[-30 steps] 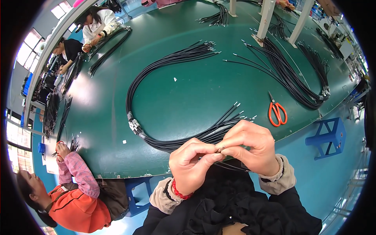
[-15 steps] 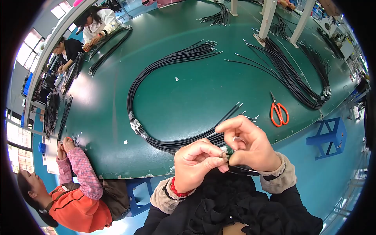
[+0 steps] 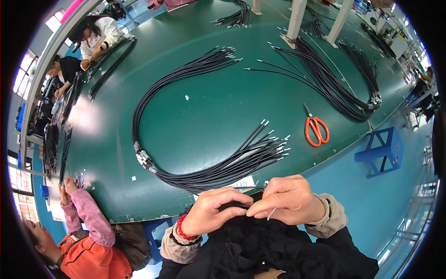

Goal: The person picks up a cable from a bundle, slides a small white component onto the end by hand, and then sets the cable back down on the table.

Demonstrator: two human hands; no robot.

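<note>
— That green tabletop (image 3: 204,111) fills most of the room. What's on it?

— Long black cables. The big bundle (image 3: 186,153) curves in a horseshoe, metal tips fanned toward the near edge. Another heap of cables (image 3: 334,88) lies well apart on the right, with orange scissors (image 3: 317,130) between the two.

— And the person in front of us?

— Both hands are held together just off the near edge, over the dark jacket (image 3: 274,246). The left hand (image 3: 216,210) has its fingers closed on one black cable (image 3: 234,204); the right hand (image 3: 290,200) pinches that same cable's end, a thin pale strand (image 3: 271,214) poking out below its fingers.

— How would you do that bit well?

— I'd say keep the left grip firm and close to the end, so the tip doesn't wobble, and work the right fingers in small, even moves. Other people (image 3: 88,232) work at the far left, so elbows stay in.
</note>
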